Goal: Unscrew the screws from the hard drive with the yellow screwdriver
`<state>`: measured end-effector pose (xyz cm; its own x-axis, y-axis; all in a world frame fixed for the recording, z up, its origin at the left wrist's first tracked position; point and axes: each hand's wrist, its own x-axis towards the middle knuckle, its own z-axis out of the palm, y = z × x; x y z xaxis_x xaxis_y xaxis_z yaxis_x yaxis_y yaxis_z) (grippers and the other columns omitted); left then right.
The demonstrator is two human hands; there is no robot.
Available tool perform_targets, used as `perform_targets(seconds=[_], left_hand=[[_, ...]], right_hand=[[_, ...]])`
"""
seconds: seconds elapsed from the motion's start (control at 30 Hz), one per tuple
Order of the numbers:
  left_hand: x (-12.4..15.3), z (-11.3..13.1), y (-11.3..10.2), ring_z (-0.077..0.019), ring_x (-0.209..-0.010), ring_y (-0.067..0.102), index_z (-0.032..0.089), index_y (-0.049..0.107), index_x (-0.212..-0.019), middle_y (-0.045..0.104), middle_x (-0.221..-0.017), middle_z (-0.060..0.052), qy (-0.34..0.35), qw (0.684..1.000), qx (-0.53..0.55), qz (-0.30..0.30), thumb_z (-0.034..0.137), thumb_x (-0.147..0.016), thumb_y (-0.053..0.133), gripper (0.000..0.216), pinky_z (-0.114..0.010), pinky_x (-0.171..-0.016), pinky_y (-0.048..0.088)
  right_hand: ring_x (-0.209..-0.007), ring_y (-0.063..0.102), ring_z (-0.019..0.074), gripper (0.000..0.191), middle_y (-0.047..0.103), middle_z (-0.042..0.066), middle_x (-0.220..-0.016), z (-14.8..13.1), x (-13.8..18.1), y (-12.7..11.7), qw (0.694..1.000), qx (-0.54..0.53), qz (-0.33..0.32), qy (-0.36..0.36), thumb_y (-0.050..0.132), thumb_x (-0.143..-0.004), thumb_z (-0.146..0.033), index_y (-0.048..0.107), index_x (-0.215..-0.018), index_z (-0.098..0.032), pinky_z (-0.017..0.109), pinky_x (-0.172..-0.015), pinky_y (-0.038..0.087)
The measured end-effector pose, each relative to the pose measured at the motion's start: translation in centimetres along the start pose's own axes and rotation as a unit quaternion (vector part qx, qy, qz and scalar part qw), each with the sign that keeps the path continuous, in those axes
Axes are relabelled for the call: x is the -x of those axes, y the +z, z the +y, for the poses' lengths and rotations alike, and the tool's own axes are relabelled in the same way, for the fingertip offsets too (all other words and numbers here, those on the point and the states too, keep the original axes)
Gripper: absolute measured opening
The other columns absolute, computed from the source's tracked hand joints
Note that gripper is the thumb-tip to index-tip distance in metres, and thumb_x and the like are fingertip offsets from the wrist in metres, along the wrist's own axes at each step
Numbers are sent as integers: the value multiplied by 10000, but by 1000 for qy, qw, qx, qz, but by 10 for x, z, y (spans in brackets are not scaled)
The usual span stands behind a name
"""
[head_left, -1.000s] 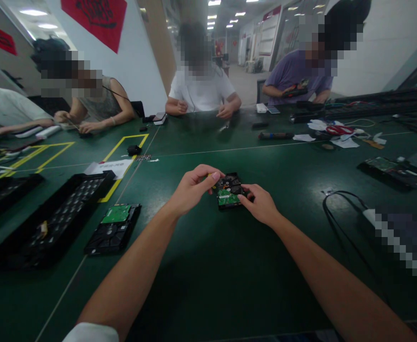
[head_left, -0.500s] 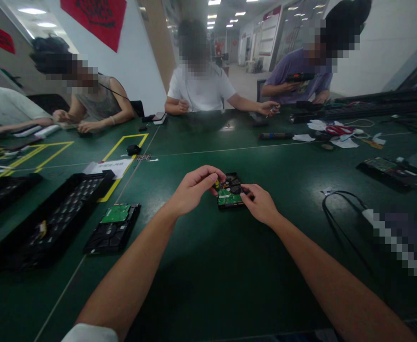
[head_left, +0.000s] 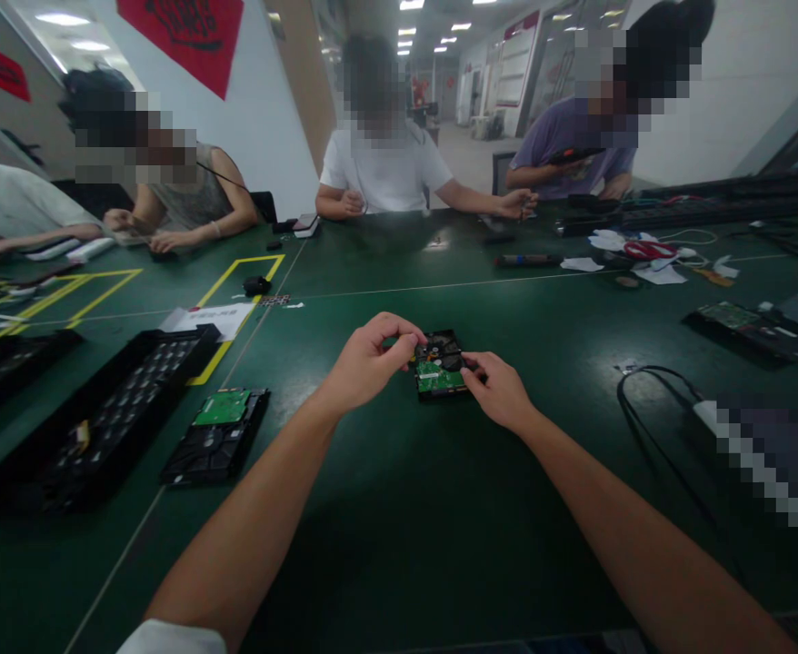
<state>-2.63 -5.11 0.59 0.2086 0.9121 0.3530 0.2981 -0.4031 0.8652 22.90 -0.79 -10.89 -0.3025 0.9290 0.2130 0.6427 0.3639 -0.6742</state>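
A small black hard drive (head_left: 441, 364) with a green circuit board lies face up on the green table, straight ahead of me. My left hand (head_left: 370, 361) hovers at its left edge with fingers curled and pinched on something small that I cannot make out. My right hand (head_left: 498, 391) rests on the drive's right front corner, fingers bent and pressing on it.
A second hard drive (head_left: 217, 436) lies to the left beside a long black tray (head_left: 92, 422). A black cable (head_left: 651, 409) loops at the right. Several people sit along the far side; a white-shirted one reaches an arm (head_left: 481, 200) to the right.
My left fingers have closed tighter over the drive's left edge, hiding the small yellow piece seen earlier. The white-shirted person's arm has stretched out to the right.
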Motion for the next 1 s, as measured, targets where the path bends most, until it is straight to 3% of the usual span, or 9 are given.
perform_targets(seconds=[0.4, 0.6, 1.0], left_hand=[[0, -2, -1, -121, -762, 611, 165, 703, -1092, 666, -1053, -70, -28, 997, 68, -27, 371, -985, 625, 244, -245, -640, 551], [-2, -9, 0, -170, -900, 636, 176, 697, -1111, 676, -1078, -81, -35, 984, 165, -59, 339, -997, 596, 223, -266, -681, 588], [-3, -16, -2, -212, -1021, 647, 173, 747, -1050, 689, -1094, -94, -41, 975, 210, -63, 288, -988, 588, 206, -302, -765, 611]], right_hand=[[-909, 665, 192, 381, 667, 114, -1235, 0, -1, 0, 1000, 6, 2, -1, 545, -1027, -340, 644, -1359, -183, 351, -787, 540], [-882, 673, 187, 354, 677, 115, -1218, 4, -1, 3, 1000, 4, 13, -12, 561, -1016, -313, 659, -1334, -191, 358, -811, 538], [-883, 672, 189, 373, 675, 114, -1220, 2, -1, 2, 1000, 2, 9, -1, 561, -1014, -332, 655, -1346, -190, 362, -792, 544]])
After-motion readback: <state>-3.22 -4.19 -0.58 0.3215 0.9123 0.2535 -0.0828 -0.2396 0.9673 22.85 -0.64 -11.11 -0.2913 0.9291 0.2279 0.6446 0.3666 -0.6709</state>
